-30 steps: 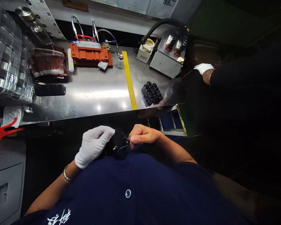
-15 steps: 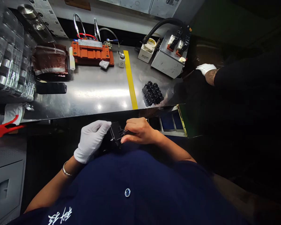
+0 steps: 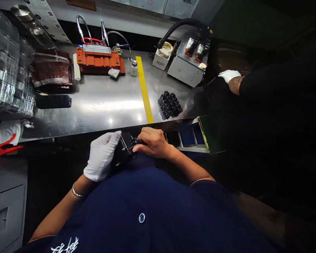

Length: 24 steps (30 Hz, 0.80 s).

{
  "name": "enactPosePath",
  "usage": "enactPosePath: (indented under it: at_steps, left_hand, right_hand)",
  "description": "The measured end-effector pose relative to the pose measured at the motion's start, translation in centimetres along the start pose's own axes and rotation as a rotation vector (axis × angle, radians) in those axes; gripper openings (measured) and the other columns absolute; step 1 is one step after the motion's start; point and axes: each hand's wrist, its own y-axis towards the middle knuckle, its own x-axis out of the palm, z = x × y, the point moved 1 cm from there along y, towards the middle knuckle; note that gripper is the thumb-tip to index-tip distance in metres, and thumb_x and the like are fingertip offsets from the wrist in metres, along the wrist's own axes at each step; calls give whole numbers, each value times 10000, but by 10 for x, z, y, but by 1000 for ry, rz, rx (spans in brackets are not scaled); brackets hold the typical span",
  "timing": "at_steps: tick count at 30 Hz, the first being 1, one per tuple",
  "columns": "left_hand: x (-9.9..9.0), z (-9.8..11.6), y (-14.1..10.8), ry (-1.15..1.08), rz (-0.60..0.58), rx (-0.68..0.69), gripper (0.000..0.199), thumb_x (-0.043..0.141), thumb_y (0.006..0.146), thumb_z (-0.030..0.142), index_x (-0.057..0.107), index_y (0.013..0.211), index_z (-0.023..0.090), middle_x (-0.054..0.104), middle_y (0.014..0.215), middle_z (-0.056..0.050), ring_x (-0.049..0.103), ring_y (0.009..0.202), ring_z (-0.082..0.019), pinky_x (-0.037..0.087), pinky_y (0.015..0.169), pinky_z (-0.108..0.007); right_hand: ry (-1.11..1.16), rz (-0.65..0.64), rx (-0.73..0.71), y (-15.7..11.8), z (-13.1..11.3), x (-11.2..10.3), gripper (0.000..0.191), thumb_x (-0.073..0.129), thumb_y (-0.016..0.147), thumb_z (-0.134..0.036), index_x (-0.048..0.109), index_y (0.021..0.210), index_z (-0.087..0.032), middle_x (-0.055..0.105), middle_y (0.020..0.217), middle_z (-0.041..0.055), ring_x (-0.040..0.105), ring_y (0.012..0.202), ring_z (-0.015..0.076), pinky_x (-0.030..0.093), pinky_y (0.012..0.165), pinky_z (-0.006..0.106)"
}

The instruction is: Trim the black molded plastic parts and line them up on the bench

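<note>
A flat black part point(image 3: 123, 149) with small shiny pins is held in front of my body, below the bench edge. My left hand point(image 3: 101, 154), in a white glove, grips its left side with the thumb on top. At its right edge my bare right hand point(image 3: 153, 142) pinches a small black clip-like piece point(image 3: 135, 141); its exact shape is hard to make out. On the metal bench point(image 3: 94, 112), right of a yellow strip point(image 3: 144, 91), lies a cluster of black clips point(image 3: 170, 104).
An orange fixture point(image 3: 97, 61), a small bottle point(image 3: 134, 68) and a grey machine point(image 3: 188, 63) stand at the back. A phone point(image 3: 53, 101) and clear trays point(image 3: 7, 70) are on the left. Another person's gloved hand point(image 3: 229, 76) is at the right.
The black part has turned, showing more of its flat face and pins. Both hands have shifted slightly up and left in the view, and the whole scene has moved a little left.
</note>
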Motion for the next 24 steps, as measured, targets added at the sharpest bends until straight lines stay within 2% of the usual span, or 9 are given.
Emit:
enactPosePath:
  at_steps: [4,8,10,12,14,16,20,24]
  left_hand:
    - [1,0,1,14,-9,5,474,758,702,628,665,642,167,562,585,20,456,543,-111,396,487,-226]
    - [3,2,4,42,-30,21,465,764,688,618,653,610,173,571,561,13,469,518,-120,400,477,-243]
    - [4,4,8,37,-27,23,481,761,683,633,637,595,176,579,556,12,474,512,-121,404,473,-249]
    - [4,4,14,16,-43,-6,493,748,693,651,643,620,175,599,568,9,482,505,-120,406,466,-255]
    - [3,3,19,-29,-75,-60,485,726,727,651,672,688,171,633,596,5,511,508,-123,421,467,-260]
    - [2,2,22,-69,-97,-116,445,717,767,612,674,710,173,642,591,17,537,501,-120,434,464,-258]
    - [1,2,20,-123,-79,-200,338,714,825,481,645,681,184,621,545,61,539,456,-97,428,433,-239]
    - [0,3,17,-97,-98,-171,259,661,883,391,679,745,172,656,603,70,564,503,-81,449,471,-211]
  right_hand:
    - [117,-74,48,1,1,-2,621,353,984,-662,498,626,-176,452,622,-6,385,592,105,243,569,261]
    - [442,-354,53,0,4,-9,652,329,975,-694,507,641,-164,460,602,-28,392,558,75,279,559,226]
    - [563,-396,56,1,5,-12,665,304,978,-698,546,681,-155,502,627,-19,431,569,76,322,568,217]
    - [551,-268,112,3,6,-13,660,251,1012,-649,580,731,-151,554,678,6,477,605,89,363,592,220]
    - [407,-75,169,4,5,-11,620,244,1045,-567,605,757,-154,582,704,25,506,640,103,388,635,233]
    - [220,55,178,4,5,-6,562,307,1053,-507,620,739,-161,581,675,29,511,639,114,387,662,247]
    - [11,88,172,2,4,5,500,371,1052,-442,641,732,-170,587,643,31,519,614,124,365,658,263]
    - [-59,93,176,1,2,7,491,380,1054,-431,653,742,-168,616,664,41,536,622,128,355,654,266]
